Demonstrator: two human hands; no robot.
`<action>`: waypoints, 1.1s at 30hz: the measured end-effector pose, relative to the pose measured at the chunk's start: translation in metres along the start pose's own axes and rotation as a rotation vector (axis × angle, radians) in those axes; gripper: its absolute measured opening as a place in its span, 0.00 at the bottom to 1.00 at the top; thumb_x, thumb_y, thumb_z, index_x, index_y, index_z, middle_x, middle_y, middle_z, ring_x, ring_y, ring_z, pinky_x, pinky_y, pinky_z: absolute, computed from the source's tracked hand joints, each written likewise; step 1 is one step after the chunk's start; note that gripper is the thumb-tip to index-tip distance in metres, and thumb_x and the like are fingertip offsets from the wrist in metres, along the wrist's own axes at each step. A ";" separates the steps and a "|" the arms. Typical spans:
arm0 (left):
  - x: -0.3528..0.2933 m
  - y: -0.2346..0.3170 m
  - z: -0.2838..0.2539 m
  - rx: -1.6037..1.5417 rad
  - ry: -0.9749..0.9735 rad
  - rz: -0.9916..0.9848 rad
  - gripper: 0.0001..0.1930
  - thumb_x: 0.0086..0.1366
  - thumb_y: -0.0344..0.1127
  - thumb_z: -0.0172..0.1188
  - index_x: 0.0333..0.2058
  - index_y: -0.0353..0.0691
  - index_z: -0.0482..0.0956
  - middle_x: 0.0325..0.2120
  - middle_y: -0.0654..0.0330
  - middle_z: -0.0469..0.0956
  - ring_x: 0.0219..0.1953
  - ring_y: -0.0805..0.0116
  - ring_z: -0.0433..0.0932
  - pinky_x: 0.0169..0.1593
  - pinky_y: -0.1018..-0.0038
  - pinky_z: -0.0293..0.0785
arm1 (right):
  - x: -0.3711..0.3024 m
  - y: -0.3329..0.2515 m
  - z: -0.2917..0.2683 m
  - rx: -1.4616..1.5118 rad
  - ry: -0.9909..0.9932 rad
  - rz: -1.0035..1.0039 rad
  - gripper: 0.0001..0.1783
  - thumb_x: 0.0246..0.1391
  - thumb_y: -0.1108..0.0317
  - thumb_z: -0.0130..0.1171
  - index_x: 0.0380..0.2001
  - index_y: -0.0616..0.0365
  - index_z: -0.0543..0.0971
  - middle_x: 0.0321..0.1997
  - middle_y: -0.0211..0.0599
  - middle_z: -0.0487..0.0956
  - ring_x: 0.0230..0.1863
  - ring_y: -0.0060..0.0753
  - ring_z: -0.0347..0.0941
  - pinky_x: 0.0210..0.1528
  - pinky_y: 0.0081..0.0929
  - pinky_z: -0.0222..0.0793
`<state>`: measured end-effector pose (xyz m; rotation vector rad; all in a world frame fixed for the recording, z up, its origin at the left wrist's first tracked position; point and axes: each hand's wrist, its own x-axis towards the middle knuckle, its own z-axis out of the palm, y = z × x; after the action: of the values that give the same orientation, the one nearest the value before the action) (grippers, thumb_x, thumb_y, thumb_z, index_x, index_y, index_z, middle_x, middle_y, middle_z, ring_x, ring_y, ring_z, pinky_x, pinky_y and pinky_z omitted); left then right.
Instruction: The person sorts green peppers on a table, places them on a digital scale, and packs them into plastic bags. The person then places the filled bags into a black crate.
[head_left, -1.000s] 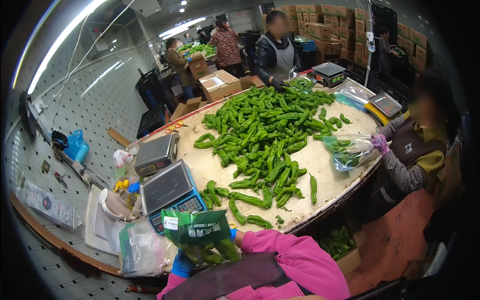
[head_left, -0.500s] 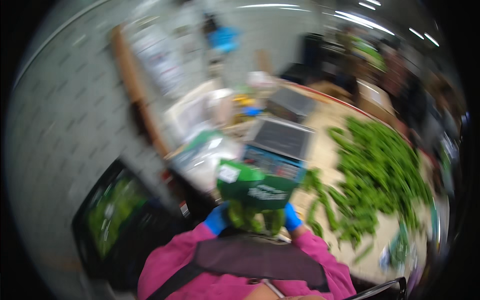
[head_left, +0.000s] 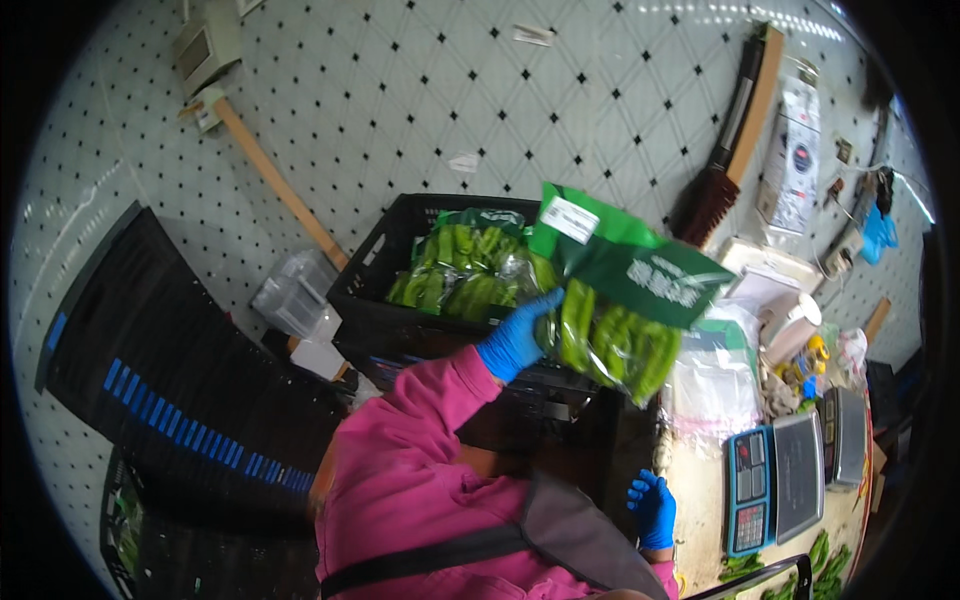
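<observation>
In a blue glove, my left hand (head_left: 521,336) is closed on the lower left side of a bag of green peppers (head_left: 622,342). The bag has a dark green top with a white label, and its clear part shows the long peppers. It hangs tilted beside a black crate (head_left: 376,262), partly over its right end. Inside the crate lie several similar bagged peppers (head_left: 468,262). My right hand (head_left: 653,508), also gloved in blue, is at the table's near edge with its fingers loosely curled and apart, holding nothing.
A blue scale (head_left: 750,490) with a dark plate (head_left: 798,478) stands on the table (head_left: 700,515). Clear plastic bags (head_left: 708,395) lie beyond it. Stacked black crates (head_left: 190,400) rise at the left. Loose green peppers (head_left: 822,572) lie at the lower right. A broom (head_left: 712,195) leans against the wall.
My view has swung left toward the black crate. The bag has moved from between both hands at the table to my left hand alone, and my right hand has let go.
</observation>
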<state>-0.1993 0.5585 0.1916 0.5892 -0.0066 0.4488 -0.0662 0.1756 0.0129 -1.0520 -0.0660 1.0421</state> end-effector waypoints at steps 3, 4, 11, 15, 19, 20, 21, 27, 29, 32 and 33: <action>-0.007 0.078 -0.018 0.143 0.150 0.104 0.21 0.65 0.38 0.60 0.56 0.43 0.72 0.50 0.58 0.77 0.51 0.62 0.77 0.57 0.61 0.73 | 0.013 0.007 0.016 -0.020 -0.004 0.010 0.24 0.66 0.50 0.44 0.52 0.57 0.74 0.36 0.30 0.79 0.35 0.27 0.74 0.35 0.26 0.67; -0.014 0.106 -0.017 0.272 0.213 0.173 0.22 0.64 0.38 0.61 0.56 0.43 0.72 0.49 0.60 0.78 0.50 0.63 0.77 0.55 0.62 0.73 | 0.016 0.009 0.021 -0.030 -0.005 0.019 0.24 0.66 0.50 0.44 0.52 0.57 0.74 0.36 0.31 0.79 0.35 0.27 0.74 0.35 0.26 0.67; -0.003 0.289 -0.019 1.596 0.351 0.343 0.39 0.44 0.37 0.78 0.56 0.32 0.71 0.46 0.56 0.79 0.46 0.64 0.77 0.53 0.73 0.72 | 0.033 0.032 0.033 -0.036 0.047 0.112 0.23 0.66 0.51 0.45 0.51 0.56 0.75 0.36 0.32 0.80 0.34 0.29 0.75 0.36 0.27 0.69; 0.048 0.327 -0.010 2.359 0.027 -0.311 0.39 0.34 0.36 0.81 0.50 0.36 0.78 0.40 0.54 0.83 0.42 0.57 0.81 0.49 0.68 0.75 | 0.040 0.035 0.055 -0.079 0.067 0.108 0.22 0.66 0.53 0.46 0.50 0.58 0.76 0.35 0.33 0.80 0.34 0.29 0.75 0.35 0.27 0.69; 0.127 0.257 -0.077 2.610 -0.123 -1.361 0.17 0.39 0.30 0.74 0.33 0.40 0.86 0.35 0.53 0.84 0.35 0.53 0.82 0.37 0.60 0.79 | 0.052 0.038 0.078 -0.093 0.059 0.108 0.21 0.66 0.54 0.47 0.49 0.59 0.76 0.34 0.31 0.79 0.33 0.29 0.75 0.35 0.27 0.69; 0.130 0.221 -0.071 2.763 -0.255 -1.350 0.15 0.43 0.30 0.70 0.34 0.40 0.86 0.36 0.53 0.84 0.35 0.52 0.82 0.37 0.57 0.79 | 0.052 0.040 0.078 -0.112 0.072 0.108 0.21 0.65 0.53 0.48 0.49 0.58 0.76 0.34 0.31 0.79 0.34 0.29 0.74 0.35 0.27 0.69; 0.134 0.202 -0.092 2.716 -0.368 -1.196 0.14 0.45 0.30 0.69 0.35 0.39 0.86 0.36 0.52 0.84 0.36 0.50 0.82 0.37 0.57 0.78 | 0.052 0.041 0.081 -0.139 0.063 0.115 0.22 0.65 0.52 0.48 0.50 0.57 0.76 0.35 0.30 0.79 0.34 0.29 0.74 0.36 0.28 0.69; 0.128 0.170 -0.156 2.272 -0.560 -0.843 0.29 0.35 0.27 0.70 0.43 0.39 0.82 0.39 0.49 0.82 0.41 0.50 0.80 0.42 0.57 0.77 | 0.053 0.032 0.097 -0.234 0.092 0.151 0.20 0.65 0.54 0.50 0.47 0.60 0.78 0.34 0.33 0.80 0.33 0.29 0.75 0.35 0.27 0.70; 0.110 0.191 -0.153 2.333 -0.498 -0.446 0.33 0.35 0.31 0.73 0.47 0.42 0.80 0.41 0.48 0.80 0.44 0.47 0.79 0.47 0.57 0.75 | 0.058 0.020 0.097 -0.275 0.084 0.136 0.19 0.65 0.56 0.51 0.47 0.60 0.78 0.33 0.33 0.80 0.32 0.28 0.76 0.33 0.26 0.70; 0.059 0.221 -0.120 2.318 0.008 0.342 0.36 0.48 0.46 0.71 0.57 0.47 0.72 0.52 0.46 0.73 0.54 0.47 0.72 0.58 0.55 0.67 | 0.075 0.007 0.098 -0.285 0.079 0.036 0.16 0.65 0.60 0.52 0.45 0.60 0.80 0.32 0.32 0.81 0.29 0.25 0.76 0.31 0.24 0.71; 0.040 0.223 -0.112 2.439 0.196 0.454 0.38 0.51 0.52 0.68 0.60 0.49 0.69 0.55 0.45 0.70 0.57 0.46 0.70 0.61 0.50 0.63 | 0.085 -0.004 0.106 -0.332 0.063 -0.022 0.15 0.65 0.60 0.52 0.44 0.59 0.80 0.32 0.31 0.81 0.30 0.24 0.76 0.34 0.23 0.72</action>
<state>-0.2678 0.7996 0.2228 2.9666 0.7010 0.8074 -0.0701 0.3086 0.0379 -1.3802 -0.2044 0.9977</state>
